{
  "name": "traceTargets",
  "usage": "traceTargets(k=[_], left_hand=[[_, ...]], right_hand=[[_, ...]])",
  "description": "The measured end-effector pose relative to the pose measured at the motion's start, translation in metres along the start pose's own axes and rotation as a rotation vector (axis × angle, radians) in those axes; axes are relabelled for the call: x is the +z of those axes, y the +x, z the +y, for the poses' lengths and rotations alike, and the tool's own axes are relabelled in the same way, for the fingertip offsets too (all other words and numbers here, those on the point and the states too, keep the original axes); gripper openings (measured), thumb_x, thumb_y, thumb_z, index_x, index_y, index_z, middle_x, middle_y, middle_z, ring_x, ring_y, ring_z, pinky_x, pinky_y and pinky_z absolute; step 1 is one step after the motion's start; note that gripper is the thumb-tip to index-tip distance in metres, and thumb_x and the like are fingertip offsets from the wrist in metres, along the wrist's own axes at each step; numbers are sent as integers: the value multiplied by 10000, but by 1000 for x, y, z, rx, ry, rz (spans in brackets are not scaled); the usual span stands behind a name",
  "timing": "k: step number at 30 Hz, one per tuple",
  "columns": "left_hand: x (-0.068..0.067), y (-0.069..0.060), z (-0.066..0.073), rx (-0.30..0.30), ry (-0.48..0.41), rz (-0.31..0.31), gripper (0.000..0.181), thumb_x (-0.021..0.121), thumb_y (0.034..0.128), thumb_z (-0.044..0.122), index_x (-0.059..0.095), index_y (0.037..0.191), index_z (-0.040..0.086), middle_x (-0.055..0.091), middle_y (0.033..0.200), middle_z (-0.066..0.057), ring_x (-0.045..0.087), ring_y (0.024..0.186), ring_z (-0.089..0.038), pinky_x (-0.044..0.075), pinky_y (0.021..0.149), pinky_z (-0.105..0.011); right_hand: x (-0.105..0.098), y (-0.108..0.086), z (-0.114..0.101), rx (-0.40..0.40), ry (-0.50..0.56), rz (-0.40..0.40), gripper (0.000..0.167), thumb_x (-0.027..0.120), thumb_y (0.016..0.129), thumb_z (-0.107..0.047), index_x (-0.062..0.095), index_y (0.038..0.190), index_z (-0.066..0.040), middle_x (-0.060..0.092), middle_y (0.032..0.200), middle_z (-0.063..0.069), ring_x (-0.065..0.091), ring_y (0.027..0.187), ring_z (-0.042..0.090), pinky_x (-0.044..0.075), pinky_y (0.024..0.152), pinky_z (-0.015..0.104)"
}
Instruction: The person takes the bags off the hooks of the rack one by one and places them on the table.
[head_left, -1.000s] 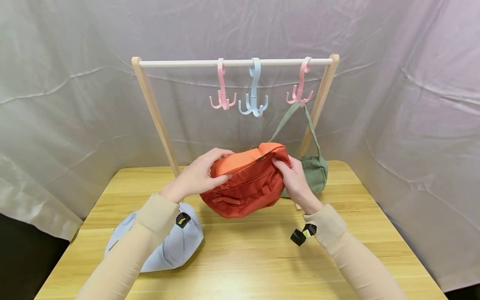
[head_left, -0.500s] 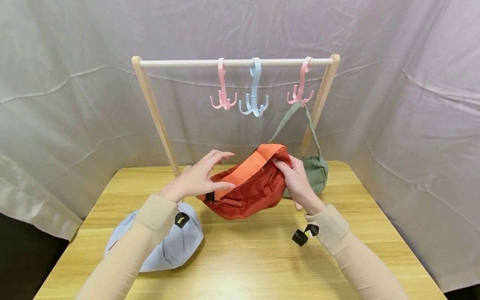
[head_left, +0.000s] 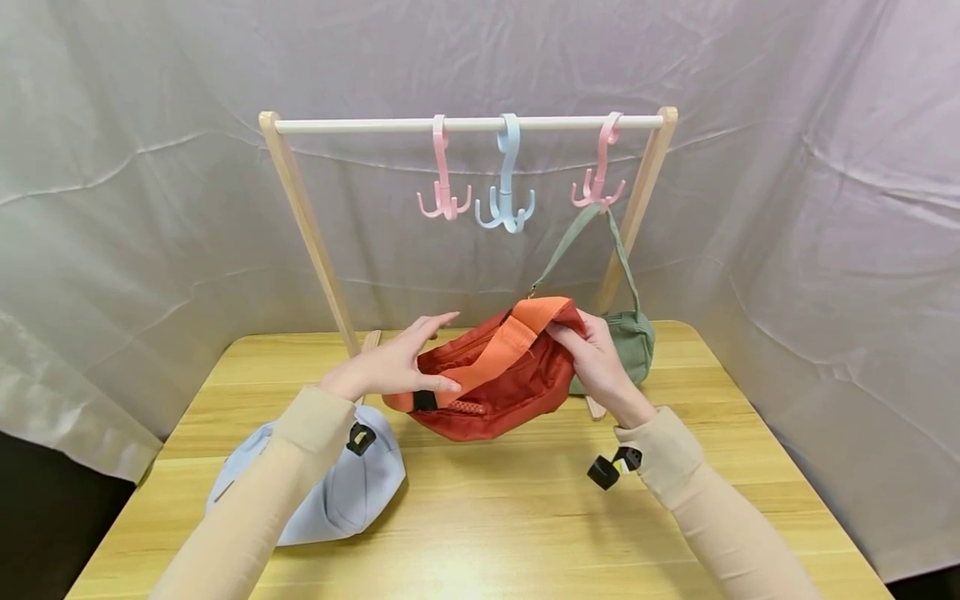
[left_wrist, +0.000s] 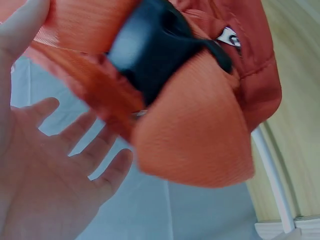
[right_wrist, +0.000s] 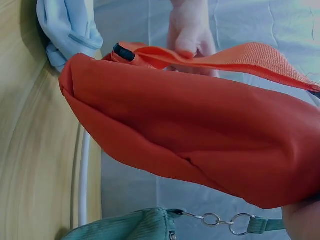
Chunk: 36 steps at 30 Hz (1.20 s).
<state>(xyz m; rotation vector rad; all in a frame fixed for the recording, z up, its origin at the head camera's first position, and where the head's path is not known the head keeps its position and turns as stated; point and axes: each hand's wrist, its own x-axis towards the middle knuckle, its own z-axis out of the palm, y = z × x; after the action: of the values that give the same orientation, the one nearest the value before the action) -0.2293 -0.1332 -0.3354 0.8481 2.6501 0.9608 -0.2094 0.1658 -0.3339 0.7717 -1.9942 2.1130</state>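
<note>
A red bag point(head_left: 487, 408) with a wide orange strap point(head_left: 501, 348) is held above the table. At its right end my right hand point(head_left: 596, 358) grips it, thumb on the front. My left hand point(head_left: 397, 358) is at its left end with fingers spread, the thumb touching the strap. In the left wrist view the left hand's point(left_wrist: 60, 165) fingers stand apart below the strap point(left_wrist: 195, 130), beside a black buckle point(left_wrist: 155, 50). The right wrist view shows the bag's smooth underside point(right_wrist: 190, 125); the right hand point(right_wrist: 302, 220) is mostly hidden behind it.
A wooden rack with a white bar point(head_left: 360, 126) carries two pink hooks point(head_left: 442, 179) point(head_left: 600, 171) and a blue hook point(head_left: 507, 183). From the right pink one a green bag point(head_left: 632, 343) hangs by its strap. A light blue bag point(head_left: 360, 483) lies on the table point(head_left: 480, 533), left.
My left hand has let go of the bag's upper edge, its fingers spreading. The orange strap has come over to the bag's front, showing the black buckle. My right hand keeps its grip.
</note>
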Motion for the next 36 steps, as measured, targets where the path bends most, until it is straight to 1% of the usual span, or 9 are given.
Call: traceTargets(k=[3, 7, 11, 15, 20, 26, 30, 33, 36], left_hand=[[4, 3, -4, 13, -19, -8, 1026, 819, 822, 446, 191, 1610, 253, 397, 1545, -59, 412, 1443, -285, 365, 1180, -519], [9, 5, -8, 47, -16, -28, 964, 818, 826, 440, 260, 1585, 237, 534, 1459, -39, 543, 1330, -230, 415, 1142, -475], [12, 4, -13, 79, 27, -55, 769, 833, 814, 424, 456, 1457, 236, 649, 1305, 23, 633, 1167, -152, 491, 1046, -412], [14, 3, -17, 107, 55, -72, 538, 842, 811, 394, 605, 1256, 208, 705, 1116, 65, 661, 985, -86, 529, 929, -338], [16, 0, -18, 138, 54, -85, 444, 837, 818, 392, 653, 1176, 202, 718, 1014, 84, 649, 864, -49, 536, 836, -276], [20, -2, -19, 146, 48, -127, 308, 820, 834, 386, 677, 1028, 195, 678, 831, 104, 579, 700, -37, 501, 711, -230], [26, -4, -20, 129, 3, -175, 268, 818, 837, 358, 672, 981, 186, 658, 805, 106, 577, 700, -33, 500, 717, -230], [31, -5, -21, 126, -61, -214, 252, 816, 843, 319, 679, 1003, 181, 676, 848, 98, 604, 748, -43, 514, 766, -241], [35, -7, -21, 124, -138, -248, 247, 810, 850, 278, 692, 1038, 170, 699, 902, 77, 625, 795, -64, 522, 813, -259]], right_hand=[[1, 0, -2, -20, 14, -21, 352, 475, 1008, -18, 714, 1049, -273, 707, 975, -101, 679, 873, 40, 564, 791, 193], [1, -1, -3, -28, 34, -26, 377, 459, 1000, 0, 716, 1052, -271, 712, 974, -103, 684, 866, 40, 567, 788, 195], [1, -1, -1, -32, 84, -14, 395, 448, 998, 19, 724, 1048, -259, 722, 967, -96, 694, 860, 47, 572, 792, 202], [-1, -1, 1, -34, 139, -17, 409, 435, 999, 31, 729, 1055, -247, 727, 975, -87, 700, 862, 51, 575, 797, 203], [-3, -1, 1, -14, 153, -25, 380, 434, 1009, 13, 724, 1058, -228, 729, 978, -77, 703, 857, 55, 577, 786, 205], [-4, -1, 4, 41, 93, 4, 363, 445, 1012, 3, 709, 1027, -245, 721, 944, -93, 690, 821, 42, 567, 760, 194], [-5, -2, 6, 93, 38, 36, 340, 477, 1005, -10, 703, 1005, -264, 713, 923, -111, 679, 815, 36, 558, 760, 191], [-5, -2, 9, 108, -63, 57, 262, 509, 998, -22, 689, 1031, -209, 702, 913, -127, 670, 806, 35, 553, 744, 195], [-5, -3, 11, 105, -171, 71, 185, 523, 990, -17, 658, 1103, -74, 680, 908, -147, 654, 793, 34, 545, 717, 198]])
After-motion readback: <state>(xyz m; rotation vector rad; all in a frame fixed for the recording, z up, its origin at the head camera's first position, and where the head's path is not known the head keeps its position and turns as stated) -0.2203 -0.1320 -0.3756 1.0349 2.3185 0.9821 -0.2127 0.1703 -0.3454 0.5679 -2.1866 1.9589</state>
